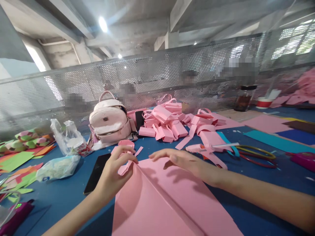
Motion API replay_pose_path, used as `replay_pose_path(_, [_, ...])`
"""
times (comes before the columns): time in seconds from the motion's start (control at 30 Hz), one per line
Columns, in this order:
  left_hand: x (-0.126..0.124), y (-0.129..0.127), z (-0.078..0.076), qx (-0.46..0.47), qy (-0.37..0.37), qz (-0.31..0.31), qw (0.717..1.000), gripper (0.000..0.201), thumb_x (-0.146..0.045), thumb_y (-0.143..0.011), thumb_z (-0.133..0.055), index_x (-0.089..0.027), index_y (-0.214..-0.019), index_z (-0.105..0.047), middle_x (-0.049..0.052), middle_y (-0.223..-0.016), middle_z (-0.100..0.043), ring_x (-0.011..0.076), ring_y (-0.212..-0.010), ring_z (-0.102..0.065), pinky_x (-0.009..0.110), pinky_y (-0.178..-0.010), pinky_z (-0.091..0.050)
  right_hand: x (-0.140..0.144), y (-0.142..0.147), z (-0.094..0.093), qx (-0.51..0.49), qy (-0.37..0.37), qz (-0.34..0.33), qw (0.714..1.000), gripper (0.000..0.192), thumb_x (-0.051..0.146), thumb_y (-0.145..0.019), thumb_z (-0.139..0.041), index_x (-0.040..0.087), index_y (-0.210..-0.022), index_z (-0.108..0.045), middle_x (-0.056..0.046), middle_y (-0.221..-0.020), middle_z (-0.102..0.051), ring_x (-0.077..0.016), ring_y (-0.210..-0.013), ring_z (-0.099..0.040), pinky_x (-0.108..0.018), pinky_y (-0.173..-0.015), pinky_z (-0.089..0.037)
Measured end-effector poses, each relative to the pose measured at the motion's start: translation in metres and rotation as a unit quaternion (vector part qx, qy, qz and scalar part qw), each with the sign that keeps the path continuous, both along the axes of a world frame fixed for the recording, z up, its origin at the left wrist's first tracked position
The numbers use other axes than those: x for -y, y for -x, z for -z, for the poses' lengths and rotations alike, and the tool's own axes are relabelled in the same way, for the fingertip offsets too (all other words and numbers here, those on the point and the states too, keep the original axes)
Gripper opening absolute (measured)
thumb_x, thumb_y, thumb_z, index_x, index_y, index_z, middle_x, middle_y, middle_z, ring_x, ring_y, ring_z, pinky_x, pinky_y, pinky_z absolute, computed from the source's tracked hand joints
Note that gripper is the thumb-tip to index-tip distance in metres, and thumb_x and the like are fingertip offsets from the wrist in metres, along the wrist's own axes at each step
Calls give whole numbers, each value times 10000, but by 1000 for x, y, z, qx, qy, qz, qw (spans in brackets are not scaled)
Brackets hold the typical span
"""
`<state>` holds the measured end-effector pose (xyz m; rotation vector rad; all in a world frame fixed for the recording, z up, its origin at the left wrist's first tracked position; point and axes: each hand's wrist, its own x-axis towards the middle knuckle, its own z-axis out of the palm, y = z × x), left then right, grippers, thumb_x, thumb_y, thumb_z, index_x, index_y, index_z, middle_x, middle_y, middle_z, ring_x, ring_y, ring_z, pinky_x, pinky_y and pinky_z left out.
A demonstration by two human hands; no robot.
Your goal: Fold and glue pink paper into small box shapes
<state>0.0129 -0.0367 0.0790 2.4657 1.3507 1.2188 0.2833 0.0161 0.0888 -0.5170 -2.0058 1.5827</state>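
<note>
A large pink paper sheet (137, 209) lies before me, with a raised edge or fold running from its far end toward my body. My left hand (117, 168) pinches this edge at the far end, thumb and fingers closed on the paper. Just above the sheet's right part, my right hand (180, 160) is spread with fingers apart, and its shadow falls on the paper. Whether its fingertips touch the sheet I cannot tell. Small pink paper scraps (125, 144) lie behind my left hand. Left of the sheet rests a black phone (97, 173), partly covered by my left hand.
Pink folded paper pieces (164, 119) are heaped behind the sheet, beside a pale backpack (109, 121). A glue gun (197, 148) lies right. Colored paper (19, 160) and a plastic bag (59, 167) are left. A perforated metal screen (147, 75) stands behind the blue table (66, 203).
</note>
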Motion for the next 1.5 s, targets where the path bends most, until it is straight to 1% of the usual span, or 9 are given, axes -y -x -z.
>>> replay_pose_path(0.13, [-3, -33, -11, 136, 42, 72, 987, 192, -136, -901, -548, -215, -838, -711, 101, -1225, -586, 249, -1247, -517, 340, -1013, -443, -5, 25, 23, 15, 132, -55, 990, 634, 640, -902, -619, 302, -1426, -502, -96, -1481, -468, -256, -1387, -410, -414, -1070, -401])
replay_pose_path(0.33, [-14, -48, -14, 336, 152, 142, 919, 227, -367, -809, -781, -189, -682, -719, 110, -1258, -608, 298, -1288, -506, 332, -975, -463, -3, 47, 34, -57, 162, -81, 982, 619, 683, -827, -673, 195, -1208, -665, -104, -1187, -666, -248, -1117, -607, -399, -1011, -455])
replay_pose_path(0.43, [-16, -37, -7, 409, 275, 140, 859, 338, -441, -660, -888, -170, -692, -689, 92, -1249, -620, 293, -1213, -558, 291, -906, -475, -6, 39, 29, -23, 130, 9, 991, 568, 642, -757, -764, 157, -1044, -700, -72, -996, -704, -229, -951, -647, -373, -929, -490])
replay_pose_path(0.57, [-10, -29, 11, 445, 443, 124, 768, 417, -457, -790, -746, -219, -1119, -648, 54, -1062, -695, 229, -928, -677, 307, -776, -515, -19, 23, 35, 24, 67, 95, 993, 478, 597, -727, -805, 158, -858, -671, -15, -847, -666, -179, -780, -622, -272, -716, -498])
replay_pose_path(0.8, [-5, -31, 30, 485, 563, 222, 631, 424, -378, -877, -713, -145, -1224, -642, 96, -1031, -708, 168, -895, -688, 274, -840, -531, -26, 11, 37, 90, 41, -9, 995, 440, 578, -778, -757, 156, -864, -667, 10, -797, -628, -163, -731, -622, -235, -634, -477])
replay_pose_path(0.9, [-6, -31, 31, 464, 566, 244, 637, 457, -371, -824, -786, -157, -1206, -654, 91, -1045, -701, 139, -867, -670, 245, -803, -527, -29, 10, 31, 138, 11, 0, 990, 428, 556, -773, -759, 158, -749, -606, 49, -692, -528, -109, -613, -507, -203, -554, -383])
replay_pose_path(1.1, [-10, -33, 40, 361, 542, 166, 740, 468, -449, -692, -865, -139, -963, -643, 48, -839, -686, 118, -679, -650, 220, -645, -519, -38, 9, 26, 212, -103, -27, 971, 322, 418, -772, -757, 163, -723, -567, 52, -713, -463, -107, -657, -423, -209, -566, -301])
replay_pose_path(1.3, [-18, -42, 63, 326, 499, 84, 798, 421, -377, -665, -859, -187, -782, -502, -54, -635, -596, 106, -404, -580, 198, -413, -399, -39, 23, 46, 191, -92, -26, 977, 164, 271, -867, -582, 167, -739, -576, 42, -699, -498, -113, -648, -439, -219, -586, -335])
replay_pose_path(1.5, [-21, -44, 61, 330, 487, 65, 806, 495, -414, -658, -858, -167, -986, -582, -17, -708, -677, 120, -567, -625, 201, -524, -457, -46, 39, 64, 146, -112, 88, 979, 118, 257, -899, -526, 186, -821, -579, -8, -867, -609, -184, -841, -548, -265, -750, -408])
